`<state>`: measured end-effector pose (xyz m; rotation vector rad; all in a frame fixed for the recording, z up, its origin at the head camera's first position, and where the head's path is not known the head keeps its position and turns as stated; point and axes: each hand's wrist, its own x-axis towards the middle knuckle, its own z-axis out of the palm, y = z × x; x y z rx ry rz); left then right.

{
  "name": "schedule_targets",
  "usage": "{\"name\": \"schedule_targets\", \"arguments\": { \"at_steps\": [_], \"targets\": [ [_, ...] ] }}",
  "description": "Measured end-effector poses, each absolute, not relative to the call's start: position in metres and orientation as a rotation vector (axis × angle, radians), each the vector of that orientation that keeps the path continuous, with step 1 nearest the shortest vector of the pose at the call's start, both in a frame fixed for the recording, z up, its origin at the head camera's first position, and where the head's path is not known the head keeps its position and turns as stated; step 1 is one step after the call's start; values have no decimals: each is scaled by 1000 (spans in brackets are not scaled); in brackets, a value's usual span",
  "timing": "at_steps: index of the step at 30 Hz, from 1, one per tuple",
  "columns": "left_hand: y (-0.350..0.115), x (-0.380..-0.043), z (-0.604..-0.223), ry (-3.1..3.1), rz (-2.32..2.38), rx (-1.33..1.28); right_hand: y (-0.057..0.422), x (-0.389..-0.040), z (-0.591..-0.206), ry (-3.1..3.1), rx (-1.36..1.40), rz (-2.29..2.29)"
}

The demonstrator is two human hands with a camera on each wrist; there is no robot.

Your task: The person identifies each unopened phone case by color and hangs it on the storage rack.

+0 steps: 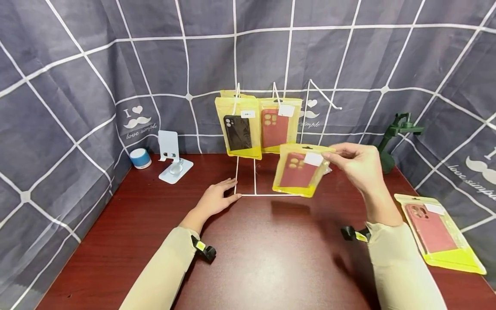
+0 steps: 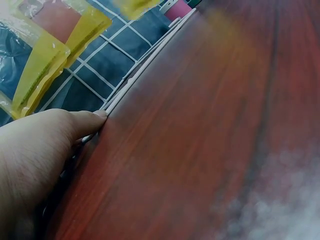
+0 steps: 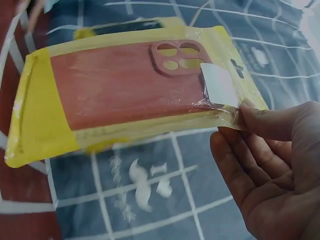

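My right hand pinches the upper corner of a clear-and-yellow bag holding a pink phone case. The packaged case hangs tilted in front of the rack; in the right wrist view its camera cutouts and white label face the camera. My left hand touches the front left corner of a white wire display rack, thumb on the wire and fingers stretched along the side. On the rack's left hook hang bags with a black phone case in front. A packaged pink case hangs on the middle hook.
The rack's right hook holds nothing. Another packaged pink phone case lies at the table's right edge. A blue-and-white cylinder and a white phone stand stand back left; a dark green stand is back right. A patterned cloth surrounds the table.
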<state>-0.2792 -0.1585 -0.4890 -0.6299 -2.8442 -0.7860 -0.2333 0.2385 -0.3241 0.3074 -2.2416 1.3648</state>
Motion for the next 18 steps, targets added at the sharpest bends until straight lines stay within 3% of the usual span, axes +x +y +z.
{"name": "schedule_targets", "arguments": {
  "at_steps": [11,18],
  "targets": [
    [-162,-278,-487,-2845,-784,-640,181,-256,-282,-1488,603,2086],
    [-159,-281,-489,-2828,-793,-638,170,-263,-281,-1475,573,2148]
  ]
}}
